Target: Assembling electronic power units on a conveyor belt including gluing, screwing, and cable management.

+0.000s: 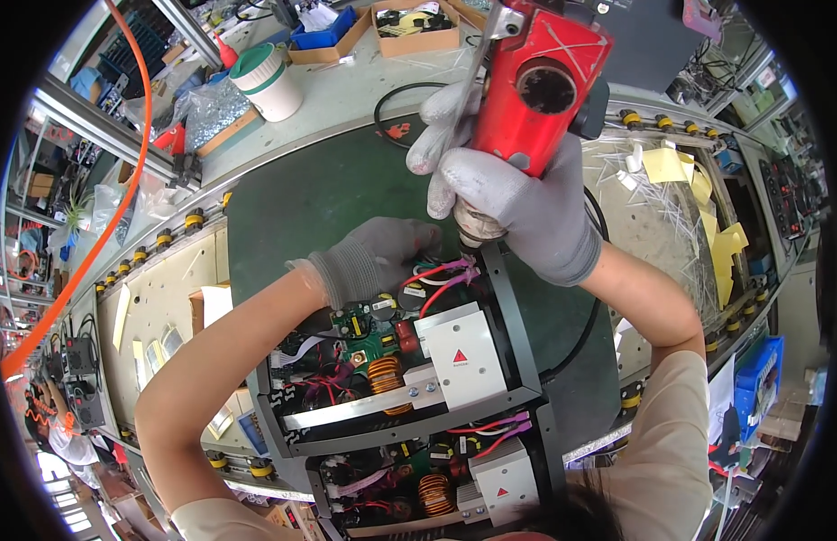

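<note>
My right hand (526,198), in a grey-white glove, is wrapped round a red power tool (544,126). Its metal nose (480,224) points down at the far end of an open electronics unit (387,361). My left hand (382,257), gloved in grey, has its fingers curled in beside that nose; whatever they hold is hidden. Close by, red wires (441,281) with pink-purple sleeves run to the unit's dark frame. Inside the unit are a green circuit board (375,345), a copper-coloured coil (385,383) and a white cover plate (463,356) with a red warning triangle.
A second similar unit (436,482) stands nearer me. Both are on a dark green mat (301,194) between roller rails. A black cable (576,352) curves along the right. Beyond are a white tub (269,86), a cardboard box (418,32) and a blue bin (324,32). An orange hose (121,216) hangs left.
</note>
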`<action>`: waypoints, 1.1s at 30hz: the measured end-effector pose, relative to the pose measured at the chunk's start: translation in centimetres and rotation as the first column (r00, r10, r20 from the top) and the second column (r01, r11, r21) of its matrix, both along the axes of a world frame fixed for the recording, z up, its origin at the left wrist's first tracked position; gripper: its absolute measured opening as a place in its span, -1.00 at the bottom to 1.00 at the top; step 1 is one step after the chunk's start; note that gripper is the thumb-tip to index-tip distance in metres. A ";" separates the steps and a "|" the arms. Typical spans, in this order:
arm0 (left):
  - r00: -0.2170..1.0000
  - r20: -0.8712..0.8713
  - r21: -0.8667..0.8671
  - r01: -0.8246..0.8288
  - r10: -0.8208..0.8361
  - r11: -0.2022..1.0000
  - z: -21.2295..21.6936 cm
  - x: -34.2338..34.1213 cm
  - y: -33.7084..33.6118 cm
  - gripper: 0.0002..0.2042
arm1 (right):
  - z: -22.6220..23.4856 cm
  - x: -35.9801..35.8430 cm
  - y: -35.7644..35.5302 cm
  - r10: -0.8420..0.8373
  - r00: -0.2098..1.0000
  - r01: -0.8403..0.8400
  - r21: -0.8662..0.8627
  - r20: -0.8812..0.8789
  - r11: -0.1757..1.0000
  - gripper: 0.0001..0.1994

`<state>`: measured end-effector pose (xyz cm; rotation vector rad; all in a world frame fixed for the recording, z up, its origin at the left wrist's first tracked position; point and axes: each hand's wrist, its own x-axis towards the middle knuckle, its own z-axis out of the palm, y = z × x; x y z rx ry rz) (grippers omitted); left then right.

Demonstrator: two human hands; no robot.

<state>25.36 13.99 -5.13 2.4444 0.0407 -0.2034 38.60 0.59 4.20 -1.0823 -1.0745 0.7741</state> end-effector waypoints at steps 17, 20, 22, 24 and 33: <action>0.982 -0.174 0.043 -0.060 0.067 0.997 3.2 -0.9 -0.7 -0.71 | -2.2 -1.7 1.4 -0.093 0.996 0.092 0.157 -0.001 0.983 -0.79; 0.980 -0.190 0.015 -0.062 0.063 0.998 2.8 -0.9 -0.6 -0.69 | -2.1 -2.2 1.8 -0.089 0.996 0.086 0.222 0.003 0.971 -0.81; 0.993 -0.114 -0.139 -0.043 0.028 0.989 3.5 -1.1 -0.7 -0.66 | -2.4 -2.4 2.0 -0.103 0.994 0.092 0.282 0.026 0.955 -0.82; 0.998 -0.060 -0.181 -0.027 0.017 0.983 2.8 -1.4 -0.3 -0.64 | -2.5 -2.4 1.8 -0.092 0.990 0.057 0.286 0.109 0.956 -0.81; 0.986 0.170 -0.348 0.060 0.000 0.936 -0.3 -0.6 0.3 -0.53 | -2.2 -2.1 1.0 0.049 0.979 -0.077 0.136 0.198 0.988 -0.54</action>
